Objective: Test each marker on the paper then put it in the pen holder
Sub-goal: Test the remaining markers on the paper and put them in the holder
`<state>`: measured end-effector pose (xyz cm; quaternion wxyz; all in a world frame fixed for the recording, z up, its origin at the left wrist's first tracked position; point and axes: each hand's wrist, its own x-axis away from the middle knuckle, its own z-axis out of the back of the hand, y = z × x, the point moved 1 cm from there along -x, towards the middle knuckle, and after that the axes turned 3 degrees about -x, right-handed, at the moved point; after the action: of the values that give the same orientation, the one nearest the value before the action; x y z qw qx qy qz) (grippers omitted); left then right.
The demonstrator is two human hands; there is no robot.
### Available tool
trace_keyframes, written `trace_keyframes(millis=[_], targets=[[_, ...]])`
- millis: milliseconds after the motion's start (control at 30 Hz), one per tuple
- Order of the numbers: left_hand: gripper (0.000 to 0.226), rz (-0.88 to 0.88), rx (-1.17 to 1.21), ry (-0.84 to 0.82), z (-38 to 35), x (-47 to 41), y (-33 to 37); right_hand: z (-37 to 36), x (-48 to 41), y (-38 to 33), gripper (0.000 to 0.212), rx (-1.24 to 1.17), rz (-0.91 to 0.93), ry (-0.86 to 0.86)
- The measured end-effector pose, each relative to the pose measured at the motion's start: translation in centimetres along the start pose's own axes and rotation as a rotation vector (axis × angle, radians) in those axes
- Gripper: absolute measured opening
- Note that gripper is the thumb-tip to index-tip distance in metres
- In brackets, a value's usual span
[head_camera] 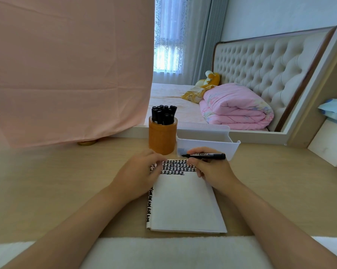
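A white pad of paper lies on the wooden desk, with rows of black marks across its top. My right hand grips a black marker lying sideways above the pad's top edge, tip pointing left. My left hand rests on the pad's upper left corner, fingers curled; whether it holds a cap is hidden. Just behind it, an orange-brown pen holder stands with several black markers in it.
A white plastic bin sits right of the holder, behind my right hand. A pink cloth hangs at the back left. A white box stands at the desk's right edge. A white towel lies along the near edge.
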<state>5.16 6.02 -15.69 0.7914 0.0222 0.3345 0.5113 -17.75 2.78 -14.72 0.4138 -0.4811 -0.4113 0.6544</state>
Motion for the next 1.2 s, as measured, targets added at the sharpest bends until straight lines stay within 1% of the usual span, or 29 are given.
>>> trace_keyframes(millis=[100,200,267,333,400,467,600,667,733,800,967,1067,1200], targets=[[0.03,0.158,-0.112,0.041,0.2,-0.1,-2.2,-0.2,0.0,0.1,0.021,-0.03,0.002,-0.044],[0.035,0.267,-0.237,-0.022,0.2,0.1,-3.7,-0.6,0.0,0.2,0.033,-0.027,-0.017,-0.13],[0.037,0.302,-0.245,-0.062,0.0,0.2,-3.9,-0.9,-0.1,0.0,0.044,-0.092,-0.063,-0.184],[0.032,0.311,-0.244,-0.082,-0.1,0.2,-4.0,-1.2,-0.1,-0.4,0.047,-0.214,-0.133,-0.201],[0.026,0.324,-0.238,-0.084,-0.1,0.1,-4.0,-1.3,0.0,-0.8,0.046,-0.263,-0.149,-0.212],[0.021,0.334,-0.214,-0.049,0.1,0.0,-4.0,-1.3,0.1,-1.0,0.04,-0.257,-0.142,-0.223],[0.016,0.273,-0.087,0.058,0.7,-0.2,-3.3,-1.1,0.0,-1.3,0.017,-0.056,-0.057,-0.154],[0.02,0.211,-0.019,0.082,0.9,-0.1,-2.5,-1.1,-0.1,-1.2,0.021,0.074,-0.028,-0.125],[0.02,0.158,0.01,0.078,0.8,-0.1,-1.9,-1.1,-0.1,-0.9,0.027,0.295,0.001,-0.079],[0.023,0.124,0.02,0.07,0.7,0.0,-1.5,-1.2,0.0,-0.6,0.024,0.488,0.071,-0.039],[0.025,0.087,0.045,0.066,0.7,-0.1,-1.0,-1.2,0.2,-0.9,0.02,0.616,0.225,0.003],[0.025,0.072,0.064,0.058,0.7,0.0,-0.8,-1.2,0.1,-0.7,0.021,0.65,0.256,-0.024],[0.025,0.053,0.08,0.035,0.5,0.0,-0.6,-1.4,0.0,-0.6,0.021,0.628,0.271,-0.049]])
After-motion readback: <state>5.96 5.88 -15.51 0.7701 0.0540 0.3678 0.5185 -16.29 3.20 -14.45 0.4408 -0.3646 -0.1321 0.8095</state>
